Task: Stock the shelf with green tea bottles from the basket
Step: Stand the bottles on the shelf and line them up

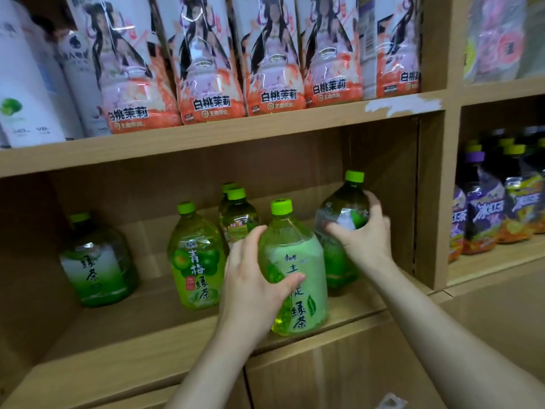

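Note:
Several green tea bottles with lime-green caps stand on the wooden lower shelf (132, 335). My left hand (253, 278) grips a pale-green-labelled bottle (298, 278) standing near the shelf's front edge. My right hand (365, 231) wraps the shoulder of a darker green bottle (342, 219) behind and to the right, close to the side wall. A plum green tea bottle (196, 258) stands to the left. Two more bottles (239, 214) stand at the back, and another (95, 261) at far left. The basket is out of view.
The upper shelf (206, 134) carries a row of pink-and-orange peach jasmine bottles (206, 60) and white bottles (26, 84). A vertical divider (433, 202) bounds the compartment on the right. Beyond it stand purple-labelled dark drinks (486, 208). Bare board shows between the far-left and plum bottles.

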`<state>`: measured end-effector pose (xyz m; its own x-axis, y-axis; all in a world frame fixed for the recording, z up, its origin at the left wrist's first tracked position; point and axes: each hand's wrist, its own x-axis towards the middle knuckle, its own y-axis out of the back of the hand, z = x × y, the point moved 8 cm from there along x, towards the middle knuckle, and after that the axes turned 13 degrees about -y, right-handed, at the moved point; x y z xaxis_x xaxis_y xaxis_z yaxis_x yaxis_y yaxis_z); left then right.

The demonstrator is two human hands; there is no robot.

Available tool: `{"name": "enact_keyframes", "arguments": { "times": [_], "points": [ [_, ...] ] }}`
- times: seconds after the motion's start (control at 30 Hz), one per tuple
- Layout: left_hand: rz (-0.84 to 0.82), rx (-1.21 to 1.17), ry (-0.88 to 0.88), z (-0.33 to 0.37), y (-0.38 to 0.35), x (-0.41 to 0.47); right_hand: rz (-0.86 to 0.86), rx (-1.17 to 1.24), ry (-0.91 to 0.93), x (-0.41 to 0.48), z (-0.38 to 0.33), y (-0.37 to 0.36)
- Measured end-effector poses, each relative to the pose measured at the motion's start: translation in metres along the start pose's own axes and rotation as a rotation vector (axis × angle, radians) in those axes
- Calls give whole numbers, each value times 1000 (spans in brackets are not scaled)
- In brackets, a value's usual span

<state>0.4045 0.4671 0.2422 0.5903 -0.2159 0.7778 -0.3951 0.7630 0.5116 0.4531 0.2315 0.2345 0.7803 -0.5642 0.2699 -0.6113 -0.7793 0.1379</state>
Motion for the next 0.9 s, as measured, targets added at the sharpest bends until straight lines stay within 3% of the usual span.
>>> {"name": "enact_keyframes", "arguments": {
  "times": [0.2,0.33,0.43,0.63,0.9],
  "points": [
    [-44,-32,61,1,-4,-3,137,-111,263,-70,-83,69],
    [-35,-260,5,33,29,-12,24,-73,401,-136,-136,73],
    [-113,-477,-16,64,72,-41,-127,-37,465,-182,-156,43],
    [-65,-315,238,10,125,-86,-237,-100,412,-229,-148,-61],
    [7,-199,317,-77,158,-109,-425,-192,269,-249,-103,-173]
  ]
}}
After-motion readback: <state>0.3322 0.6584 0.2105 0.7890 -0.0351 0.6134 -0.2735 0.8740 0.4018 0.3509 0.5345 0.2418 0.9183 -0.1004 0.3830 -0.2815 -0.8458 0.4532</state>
